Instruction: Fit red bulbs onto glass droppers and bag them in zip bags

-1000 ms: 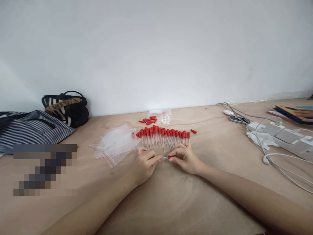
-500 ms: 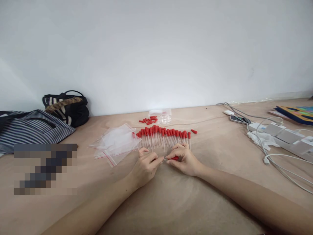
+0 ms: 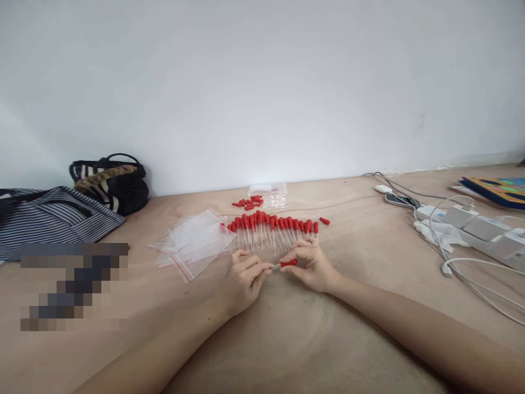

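My left hand pinches a clear glass dropper tube between thumb and fingers. At the tube's right end is a red rubber bulb, which the thumb and fingers of my right hand grip. Tube and bulb are in line, the tube's end meeting the bulb's mouth; how deep it sits inside I cannot tell. Just beyond my hands lies a row of droppers with red bulbs pointing away from me. One loose red bulb rests off the row's right end.
Several loose red bulbs and a bag of clear tubes lie behind the row. Zip bags are stacked left. Striped and black bags stand far left. A power strip with cables and a phone occupies the right.
The right fingers have shifted on the red bulb, so more of it shows. More of the tube between the hands is visible. Both hands stay in nearly the same place.
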Demonstrator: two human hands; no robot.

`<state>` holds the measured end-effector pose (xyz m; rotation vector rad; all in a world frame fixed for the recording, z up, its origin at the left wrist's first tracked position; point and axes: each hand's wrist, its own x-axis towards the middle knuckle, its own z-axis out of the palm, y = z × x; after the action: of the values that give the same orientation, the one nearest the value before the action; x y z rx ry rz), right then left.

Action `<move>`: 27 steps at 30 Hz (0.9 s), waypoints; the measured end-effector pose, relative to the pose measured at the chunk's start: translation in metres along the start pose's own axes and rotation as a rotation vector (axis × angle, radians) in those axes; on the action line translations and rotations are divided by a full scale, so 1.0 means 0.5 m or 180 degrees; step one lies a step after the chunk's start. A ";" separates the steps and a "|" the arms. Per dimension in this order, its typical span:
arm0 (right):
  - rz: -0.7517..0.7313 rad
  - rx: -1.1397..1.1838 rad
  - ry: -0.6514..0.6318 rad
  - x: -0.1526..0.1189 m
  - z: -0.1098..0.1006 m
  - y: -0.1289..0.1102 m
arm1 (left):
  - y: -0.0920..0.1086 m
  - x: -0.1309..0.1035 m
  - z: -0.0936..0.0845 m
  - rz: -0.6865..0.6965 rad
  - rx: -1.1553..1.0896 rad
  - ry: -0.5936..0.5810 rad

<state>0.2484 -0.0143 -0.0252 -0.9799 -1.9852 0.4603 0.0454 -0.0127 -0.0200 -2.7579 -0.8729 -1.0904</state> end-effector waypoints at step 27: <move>0.0961 0.1514 0.0574 0.044 -0.053 0.026 | -0.018 0.013 -0.028 -0.0751 0.0098 -0.0208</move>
<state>0.2687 0.0099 -0.0066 -0.9728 -1.4730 0.9280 0.0358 -0.0052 -0.0065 -2.7323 -1.2386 -1.0116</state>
